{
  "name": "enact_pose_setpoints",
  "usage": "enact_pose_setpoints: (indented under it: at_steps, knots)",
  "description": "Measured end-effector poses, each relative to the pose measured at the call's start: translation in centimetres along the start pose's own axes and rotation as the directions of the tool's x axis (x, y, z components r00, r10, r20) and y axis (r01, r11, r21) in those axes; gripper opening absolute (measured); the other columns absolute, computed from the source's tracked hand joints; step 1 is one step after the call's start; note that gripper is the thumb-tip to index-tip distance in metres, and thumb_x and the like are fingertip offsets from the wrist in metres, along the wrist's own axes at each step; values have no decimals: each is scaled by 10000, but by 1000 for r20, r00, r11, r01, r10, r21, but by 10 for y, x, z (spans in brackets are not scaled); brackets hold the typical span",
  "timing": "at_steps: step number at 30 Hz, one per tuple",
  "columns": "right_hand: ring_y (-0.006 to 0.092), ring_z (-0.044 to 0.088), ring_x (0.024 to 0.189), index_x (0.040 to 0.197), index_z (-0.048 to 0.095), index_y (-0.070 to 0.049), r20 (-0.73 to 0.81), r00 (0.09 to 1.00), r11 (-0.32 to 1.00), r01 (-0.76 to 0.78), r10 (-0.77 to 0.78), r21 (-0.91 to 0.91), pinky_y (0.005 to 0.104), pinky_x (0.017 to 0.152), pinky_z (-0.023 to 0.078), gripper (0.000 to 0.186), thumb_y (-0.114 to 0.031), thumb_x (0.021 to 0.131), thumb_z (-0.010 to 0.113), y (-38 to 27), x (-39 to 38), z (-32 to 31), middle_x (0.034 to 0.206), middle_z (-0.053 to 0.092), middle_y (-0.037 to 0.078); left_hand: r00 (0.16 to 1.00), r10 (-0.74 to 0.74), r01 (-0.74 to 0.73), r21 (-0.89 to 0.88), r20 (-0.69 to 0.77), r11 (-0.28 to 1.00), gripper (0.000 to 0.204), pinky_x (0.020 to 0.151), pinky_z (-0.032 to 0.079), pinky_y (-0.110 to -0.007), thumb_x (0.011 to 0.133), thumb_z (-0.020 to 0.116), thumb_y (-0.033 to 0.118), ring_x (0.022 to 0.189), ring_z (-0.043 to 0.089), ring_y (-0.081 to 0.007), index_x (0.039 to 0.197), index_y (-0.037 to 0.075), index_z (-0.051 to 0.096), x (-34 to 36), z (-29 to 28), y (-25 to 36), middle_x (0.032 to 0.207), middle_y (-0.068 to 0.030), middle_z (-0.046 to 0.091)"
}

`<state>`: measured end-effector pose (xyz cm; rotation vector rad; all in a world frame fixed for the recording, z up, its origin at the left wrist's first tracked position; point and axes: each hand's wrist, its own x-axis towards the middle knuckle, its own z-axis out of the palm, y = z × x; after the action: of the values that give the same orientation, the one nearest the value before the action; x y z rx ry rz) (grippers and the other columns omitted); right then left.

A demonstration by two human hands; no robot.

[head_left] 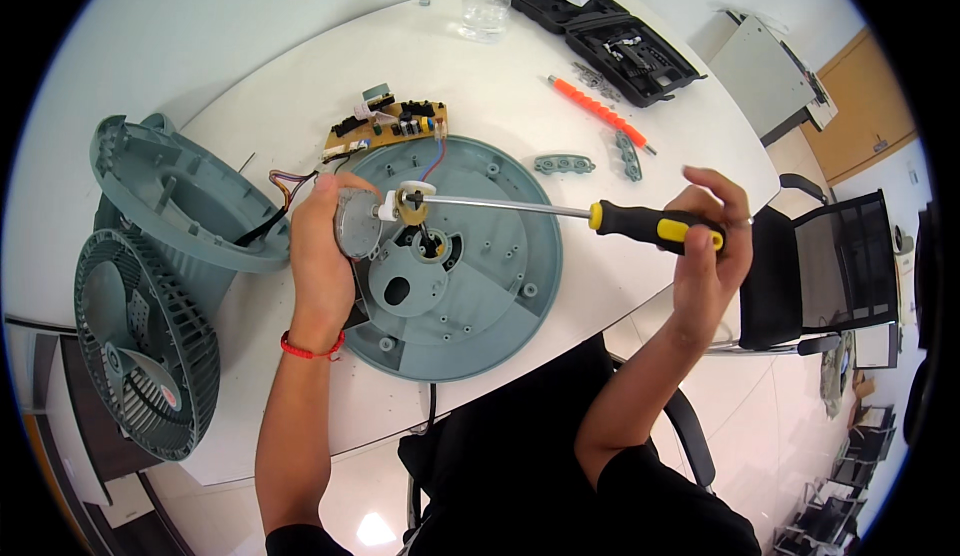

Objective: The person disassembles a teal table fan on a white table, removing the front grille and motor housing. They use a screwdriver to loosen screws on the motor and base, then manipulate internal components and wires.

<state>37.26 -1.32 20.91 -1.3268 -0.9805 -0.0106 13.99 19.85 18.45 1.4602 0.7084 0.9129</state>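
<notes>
The left hand (pixel 320 241) is closed around one round metal motor (pixel 357 223), near the middle of the frame. The right hand (pixel 710 241) grips one screwdriver (pixel 660 228) by its black and yellow handle, right of the middle. Its long rod points left, and its end meets a small pale piece (pixel 412 203) beside the motor. I cannot tell if the tip sits in a screw.

The step looks like working on that pale piece with the screwdriver. The next move seems to call for a still motor and a tip lined up well.

Now the counting. Under the motor is one big round base (pixel 480 306). Above it lies one circuit board (pixel 400 128). On the left are one open shell (pixel 190 196) and one fan cage (pixel 150 346). Toward the upper right are two small green plates (pixel 564 163), one orange rod (pixel 600 111) and one black tool case (pixel 640 56). One clear bottle (pixel 487 1) stands at the top. Little metal bits (pixel 595 81) lie by the case, too small to count.
</notes>
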Motion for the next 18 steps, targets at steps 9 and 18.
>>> enact_pose_setpoints:
  at_steps: [9,18]
  knots:
    - [41,385,532,774,641,-7,-143,971,980,-197,192,-21,191,498,281,236,-165,949,653,-1,-1,2,643,568,3,987,156,-161,247,42,955,466,583,319,-241,1058,332,339,655,403,-62,842,26,601,-3,4,1,707,29,501]
    - [110,443,637,826,669,13,-17,921,915,388,-389,113,272,573,318,304,-282,838,741,11,3,1,687,589,35,997,-66,66,13,37,998,524,609,367,-237,1061,286,379,679,464,-77,877,25,626,-2,-2,7,754,10,559]
